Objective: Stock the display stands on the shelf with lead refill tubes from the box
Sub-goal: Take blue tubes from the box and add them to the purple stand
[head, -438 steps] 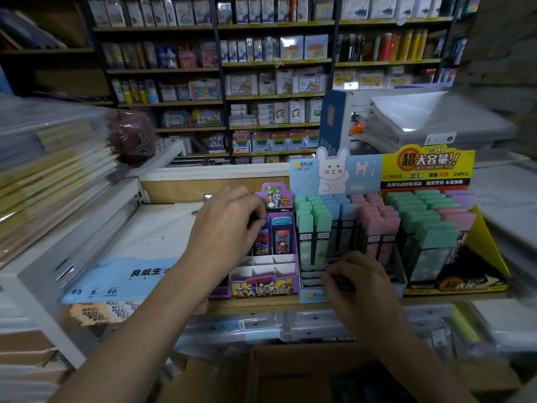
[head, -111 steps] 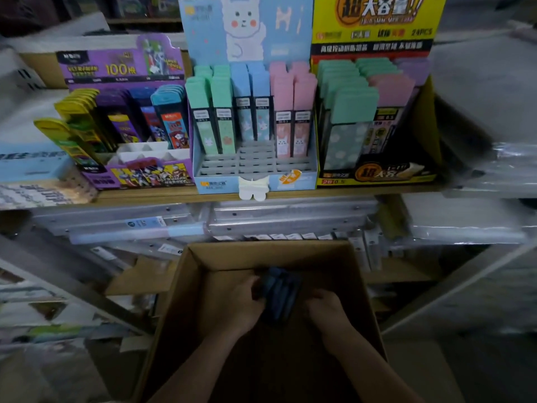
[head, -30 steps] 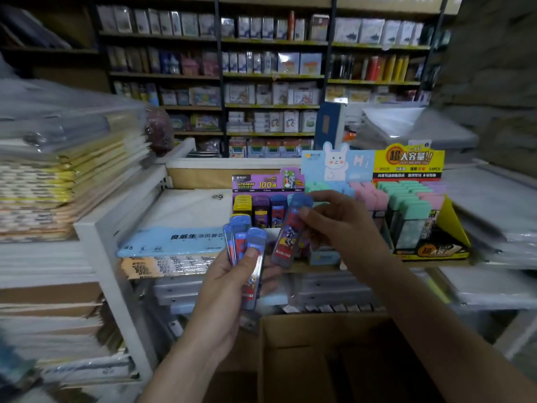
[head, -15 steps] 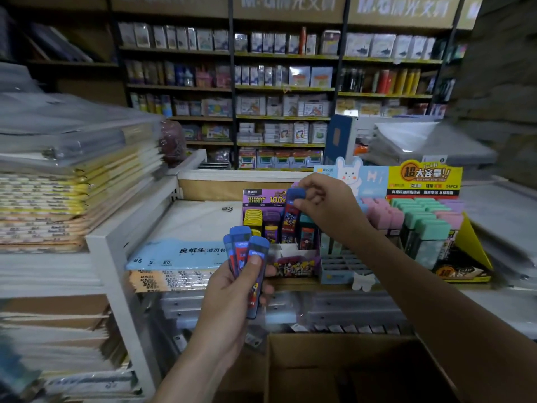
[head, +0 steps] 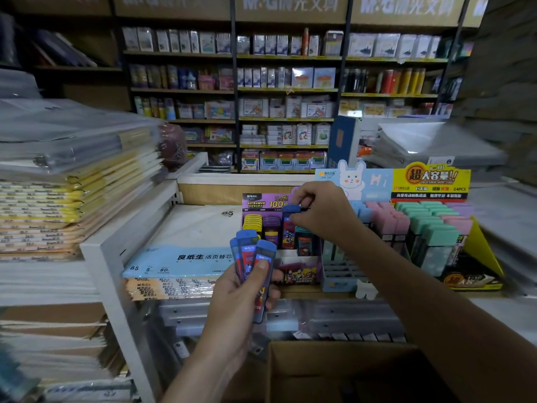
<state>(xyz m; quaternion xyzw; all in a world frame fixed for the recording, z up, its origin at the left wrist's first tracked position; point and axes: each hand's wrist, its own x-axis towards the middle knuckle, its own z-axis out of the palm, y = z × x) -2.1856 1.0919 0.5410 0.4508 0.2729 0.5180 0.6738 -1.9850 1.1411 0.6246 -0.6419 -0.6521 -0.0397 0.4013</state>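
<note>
My left hand (head: 236, 298) grips a fan of three blue lead refill tubes (head: 255, 266), held upright below and in front of the shelf. My right hand (head: 322, 210) pinches the blue cap of another tube (head: 289, 231) that stands in a slot of the purple display stand (head: 299, 271). Yellow, purple and teal tubes fill the slots around it. Right of it are the light-blue bunny stand (head: 338, 282) and the yellow stand (head: 485, 251) with pastel tubes. The open cardboard box (head: 290, 370) sits below at the bottom centre.
A blue paper pack (head: 180, 261) lies on the shelf left of the stands. Stacked notebooks (head: 66, 199) fill the white rack on the left. Plastic-wrapped items (head: 284, 315) lie on the lower shelf. Stocked shelves line the back wall.
My right hand has lowered its tube further into the purple stand's slot. My left hand has stayed in place with its three tubes. The view has shifted slightly.
</note>
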